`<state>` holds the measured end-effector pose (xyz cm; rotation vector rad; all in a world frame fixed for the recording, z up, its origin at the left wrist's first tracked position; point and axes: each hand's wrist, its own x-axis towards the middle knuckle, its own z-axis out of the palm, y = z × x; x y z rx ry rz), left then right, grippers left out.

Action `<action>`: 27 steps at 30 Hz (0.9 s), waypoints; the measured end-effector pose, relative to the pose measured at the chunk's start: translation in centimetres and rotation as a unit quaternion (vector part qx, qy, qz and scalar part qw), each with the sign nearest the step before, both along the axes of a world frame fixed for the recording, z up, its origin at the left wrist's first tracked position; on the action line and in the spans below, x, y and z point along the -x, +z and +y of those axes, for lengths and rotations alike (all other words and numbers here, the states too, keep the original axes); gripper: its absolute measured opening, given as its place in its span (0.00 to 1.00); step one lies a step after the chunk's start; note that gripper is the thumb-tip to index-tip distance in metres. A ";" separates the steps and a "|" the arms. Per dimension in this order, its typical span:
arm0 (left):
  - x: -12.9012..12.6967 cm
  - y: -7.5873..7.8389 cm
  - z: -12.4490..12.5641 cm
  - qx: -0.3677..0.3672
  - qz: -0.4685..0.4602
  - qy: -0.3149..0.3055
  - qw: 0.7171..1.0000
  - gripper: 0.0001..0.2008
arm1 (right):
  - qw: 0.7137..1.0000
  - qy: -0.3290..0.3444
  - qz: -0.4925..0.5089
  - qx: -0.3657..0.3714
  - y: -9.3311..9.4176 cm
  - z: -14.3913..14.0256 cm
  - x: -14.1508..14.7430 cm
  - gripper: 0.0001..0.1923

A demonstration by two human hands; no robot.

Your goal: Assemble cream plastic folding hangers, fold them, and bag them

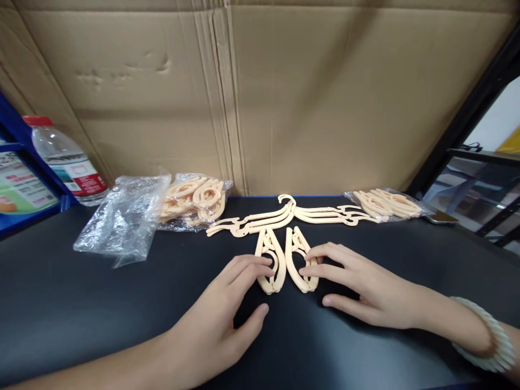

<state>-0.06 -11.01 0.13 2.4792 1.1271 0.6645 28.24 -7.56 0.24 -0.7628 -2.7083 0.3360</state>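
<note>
Two cream folding clothes hangers, folded up, lie side by side on the black table. My left hand [227,303] rests its fingertips on the left folded hanger [280,271], thumb held apart. On the right folded hanger [293,271], the index and middle fingertips of my right hand [361,287] touch its outer side, and that thumb is also spread. Neither hand wraps around a hanger. Just behind them lies an unfolded hanger [268,219] with its hook [286,199] pointing away and its arms stretched to both sides.
Bagged cream hangers [195,197] lie at the back left, beside a crumpled clear plastic bag [122,216]. Another bagged set [384,203] is at the back right, near a flat dark object [442,218]. A red-capped bottle [69,162] stands left. Cardboard [325,97] walls the back.
</note>
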 end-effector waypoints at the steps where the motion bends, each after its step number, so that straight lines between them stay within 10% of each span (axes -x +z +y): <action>1: 0.0 0.0 0.0 0.000 0.001 -0.003 1.000 0.17 | 1.000 -0.001 -0.002 0.000 0.0 0.0 0.0 0.20; 27: 0.3 0.0 1.6 0.043 -0.135 0.077 0.987 0.14 | 0.999 -0.021 0.026 -0.019 -0.1 0.2 0.0 0.17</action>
